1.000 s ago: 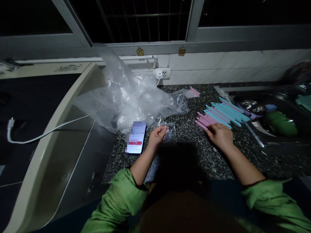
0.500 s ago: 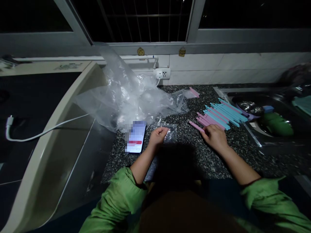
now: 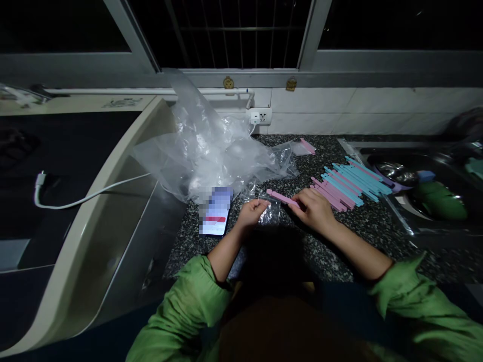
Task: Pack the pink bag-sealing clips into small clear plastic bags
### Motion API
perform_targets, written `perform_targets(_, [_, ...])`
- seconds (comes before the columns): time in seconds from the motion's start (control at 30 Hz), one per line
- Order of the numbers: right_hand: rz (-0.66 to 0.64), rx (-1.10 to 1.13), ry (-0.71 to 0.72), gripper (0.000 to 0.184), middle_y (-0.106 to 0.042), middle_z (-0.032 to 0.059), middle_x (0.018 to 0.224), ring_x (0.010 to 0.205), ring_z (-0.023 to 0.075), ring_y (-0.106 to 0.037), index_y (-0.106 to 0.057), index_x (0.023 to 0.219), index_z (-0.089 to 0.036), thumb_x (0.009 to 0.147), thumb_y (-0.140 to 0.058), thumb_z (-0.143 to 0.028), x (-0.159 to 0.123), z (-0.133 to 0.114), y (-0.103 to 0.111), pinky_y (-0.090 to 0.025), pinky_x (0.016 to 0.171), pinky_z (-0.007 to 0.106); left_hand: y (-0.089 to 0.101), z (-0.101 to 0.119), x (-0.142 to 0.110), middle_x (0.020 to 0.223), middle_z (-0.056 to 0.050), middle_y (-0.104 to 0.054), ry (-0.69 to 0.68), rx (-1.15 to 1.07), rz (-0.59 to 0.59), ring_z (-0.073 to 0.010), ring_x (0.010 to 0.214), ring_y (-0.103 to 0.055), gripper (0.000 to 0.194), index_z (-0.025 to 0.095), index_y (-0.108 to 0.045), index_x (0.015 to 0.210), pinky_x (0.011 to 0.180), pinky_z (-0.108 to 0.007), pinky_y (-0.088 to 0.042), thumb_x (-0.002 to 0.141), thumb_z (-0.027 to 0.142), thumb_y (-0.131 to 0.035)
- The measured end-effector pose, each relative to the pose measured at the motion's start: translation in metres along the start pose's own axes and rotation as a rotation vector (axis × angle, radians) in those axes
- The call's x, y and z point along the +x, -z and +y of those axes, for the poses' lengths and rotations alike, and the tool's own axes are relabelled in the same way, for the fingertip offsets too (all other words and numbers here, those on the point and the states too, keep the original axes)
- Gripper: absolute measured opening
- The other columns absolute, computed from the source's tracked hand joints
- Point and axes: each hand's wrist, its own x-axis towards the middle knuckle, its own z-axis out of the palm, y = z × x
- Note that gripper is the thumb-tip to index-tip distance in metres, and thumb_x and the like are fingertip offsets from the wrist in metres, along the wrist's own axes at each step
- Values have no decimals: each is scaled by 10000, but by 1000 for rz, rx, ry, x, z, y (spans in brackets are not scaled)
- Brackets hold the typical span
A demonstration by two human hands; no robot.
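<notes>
My left hand (image 3: 251, 215) pinches the edge of a small clear plastic bag (image 3: 272, 213) above the dark speckled counter. In my right hand (image 3: 315, 208) is a flat pink plastic stick (image 3: 279, 195), gripped near one end, its far end pointing left over the bag. To the right of that hand, several pink sticks (image 3: 329, 193) and blue sticks (image 3: 362, 176) lie side by side in a slanted row. A lit phone (image 3: 216, 211) rests on the counter left of my left hand.
A heap of large clear plastic bags (image 3: 222, 151) covers the back left of the counter. Behind it is a wall socket (image 3: 265, 116) with a white charger. One bagged pink stick (image 3: 307, 146) lies at the back. A sink (image 3: 405, 229) with bowls is at right; a white cable (image 3: 90, 193) crosses the left.
My right hand has moved left, bringing the pink stick away from the row and up to the small bag. My left hand still pinches the bag. The whole view has shifted slightly.
</notes>
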Motion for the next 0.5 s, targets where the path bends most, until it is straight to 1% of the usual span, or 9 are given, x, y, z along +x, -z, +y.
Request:
perform_targets(0.2, [33, 66, 46, 179, -582, 51, 688, 689, 172, -488, -602, 752, -179, 826, -512, -315, 8, -12, -13, -383, 647, 290, -1, 4, -6, 492, 44, -507, -52, -27, -69, -54, 451, -391, 353, 129, -591, 632, 466, -192, -287, 567, 463, -685])
perform_targets(0.33, [29, 116, 55, 174, -591, 52, 698, 691, 169, -485, -603, 753, -180, 827, -511, -308, 6, -11, -23, -387, 651, 290, -1, 7, -9, 459, 56, -453, -67, -26, -79, -45, 426, -349, 348, 129, -555, 597, 447, -195, -255, 591, 459, -669])
perform_targets(0.5, [21, 138, 66, 177, -588, 50, 702, 692, 169, -483, -603, 755, -183, 826, -515, -320, 4, -6, -29, -383, 651, 290, -1, 8, -9, 456, 59, -442, -61, -10, -103, -49, 417, -348, 309, 143, -520, 575, 442, -201, -254, 609, 420, -651])
